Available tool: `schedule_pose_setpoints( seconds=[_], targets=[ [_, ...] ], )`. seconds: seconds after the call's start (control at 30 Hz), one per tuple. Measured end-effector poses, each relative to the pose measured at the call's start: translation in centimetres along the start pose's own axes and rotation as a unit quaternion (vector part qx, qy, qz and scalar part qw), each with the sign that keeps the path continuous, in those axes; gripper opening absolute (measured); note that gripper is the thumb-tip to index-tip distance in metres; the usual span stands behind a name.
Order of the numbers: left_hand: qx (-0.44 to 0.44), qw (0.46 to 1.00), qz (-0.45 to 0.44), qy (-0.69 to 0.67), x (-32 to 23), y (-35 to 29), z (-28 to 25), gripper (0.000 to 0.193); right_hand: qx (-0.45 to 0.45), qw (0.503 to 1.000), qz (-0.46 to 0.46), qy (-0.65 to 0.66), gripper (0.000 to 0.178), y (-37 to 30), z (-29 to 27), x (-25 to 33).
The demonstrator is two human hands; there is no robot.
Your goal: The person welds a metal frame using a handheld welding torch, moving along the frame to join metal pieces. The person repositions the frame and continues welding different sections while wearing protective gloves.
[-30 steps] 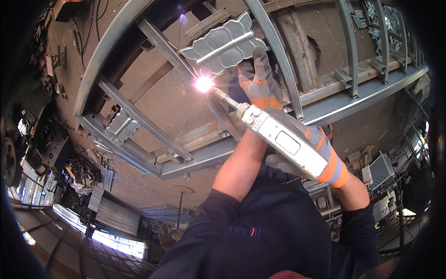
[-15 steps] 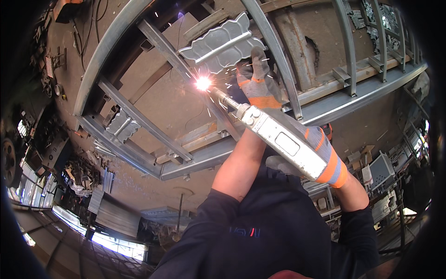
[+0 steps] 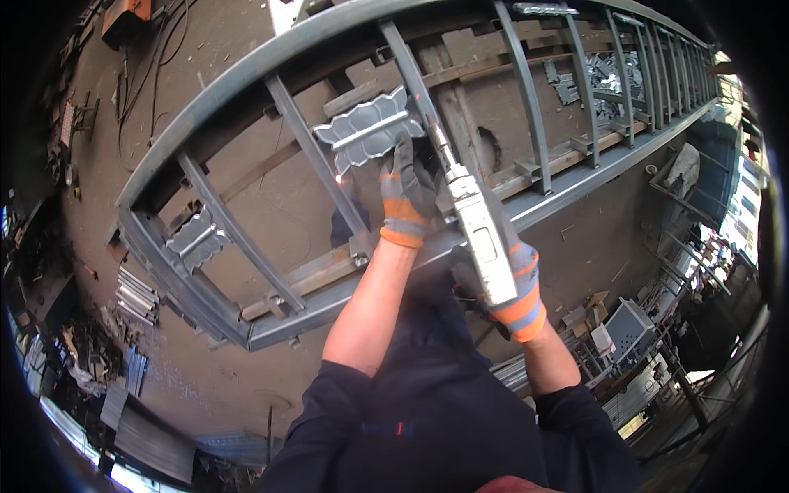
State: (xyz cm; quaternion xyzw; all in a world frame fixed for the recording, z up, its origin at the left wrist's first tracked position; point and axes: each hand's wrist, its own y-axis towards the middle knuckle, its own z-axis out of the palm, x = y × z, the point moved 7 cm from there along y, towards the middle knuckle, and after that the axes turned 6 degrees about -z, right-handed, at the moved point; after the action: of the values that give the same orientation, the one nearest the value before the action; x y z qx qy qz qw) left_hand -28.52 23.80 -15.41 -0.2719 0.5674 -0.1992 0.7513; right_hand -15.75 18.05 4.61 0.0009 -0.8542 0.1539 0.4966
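A silver leaf-shaped metal panel sits between two crossbars of a large metal frame. My left hand, in a grey and orange glove, grips the panel's lower right edge with its fingertips. In my gloved right hand is a white handheld welding torch, its body partly covering the fingers. The nozzle points up at the crossbar right of the panel, where a small red dot shows. On the left crossbar, a small spot glows near the panel's lower left corner.
Another leaf-shaped panel sits in the frame's left end. A pile of similar silver pieces lies at the upper right, behind the bars. Cables run along the floor at upper left. A grey perforated box stands at lower right.
The torch nozzle has swung from the left crossbar to the right one. Its bright flash and sparks are gone. My left hand remains at the panel, and the view has shifted to the right.
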Motion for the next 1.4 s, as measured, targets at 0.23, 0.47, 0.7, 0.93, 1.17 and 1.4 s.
schedule_pose_setpoints(
  seconds=[0.23,0.47,0.7,0.93,1.17,1.4],
  targets=[
    [0.052,0.974,-0.163,-0.146,0.5,2.1,-2.2,0.026,-0.044,0.998,0.013,-0.048,0.041,3.4,5.1,2.2],
    [0.019,0.949,-0.207,-0.239,1.7,2.8,-4.0,0.028,-0.019,0.995,0.013,-0.101,0.040,5.5,7.9,1.9],
    [0.070,0.928,-0.192,-0.313,2.4,3.6,-4.2,0.029,-0.044,0.995,0.014,-0.084,0.041,6.5,8.7,1.8],
    [0.072,0.936,-0.196,-0.282,4.3,4.4,-4.5,0.026,-0.055,0.996,0.020,-0.069,0.038,7.0,9.0,1.8],
    [0.074,0.941,-0.172,-0.281,3.2,4.2,-4.2,0.024,-0.050,0.996,0.025,-0.068,0.035,7.2,8.9,1.7],
    [0.085,0.935,-0.192,-0.286,3.5,4.2,-3.9,0.025,-0.054,0.996,0.016,-0.071,0.032,7.1,8.5,1.6]
  ],
)
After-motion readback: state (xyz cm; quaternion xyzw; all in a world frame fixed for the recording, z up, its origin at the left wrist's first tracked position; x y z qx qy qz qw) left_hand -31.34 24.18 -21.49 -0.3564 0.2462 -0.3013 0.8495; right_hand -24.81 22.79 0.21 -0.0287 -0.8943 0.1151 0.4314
